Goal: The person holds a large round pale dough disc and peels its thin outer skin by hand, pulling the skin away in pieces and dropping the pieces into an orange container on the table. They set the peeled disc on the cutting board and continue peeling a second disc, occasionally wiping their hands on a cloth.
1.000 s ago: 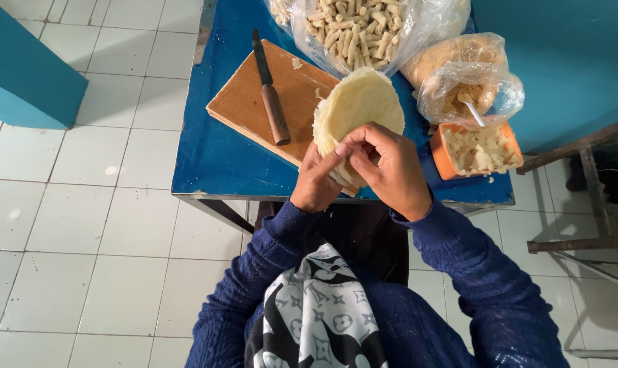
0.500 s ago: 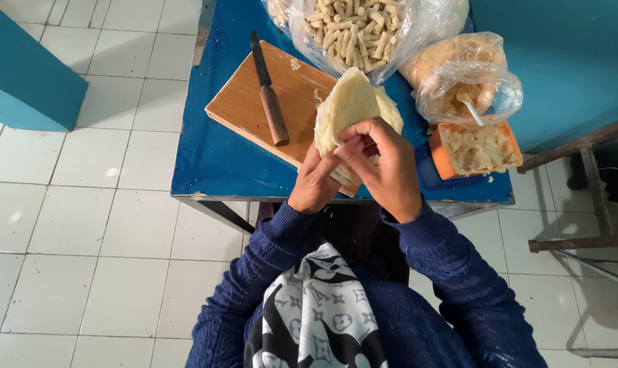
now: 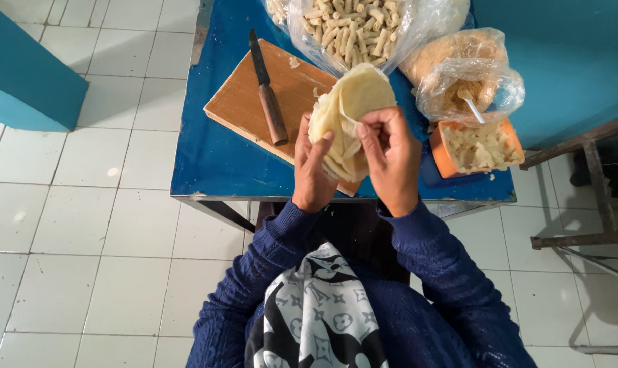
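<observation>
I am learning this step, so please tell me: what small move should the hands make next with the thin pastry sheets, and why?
Probably peel the top sheet free. The left hand holds the stack of thin pastry sheets lifted above the cutting board, and the right hand pinches an edge of the stack with its fingertips. That grip suggests that one sheet is being separated.

A matt wooden cutting board [image 3: 268, 95] lies on a glossy blue painted table [image 3: 207, 160]; a wood-handled knife [image 3: 266, 88] with dark metal blade, clear crinkled plastic bags [image 3: 418, 27], soft pale dough sheets [image 3: 346, 109].
</observation>
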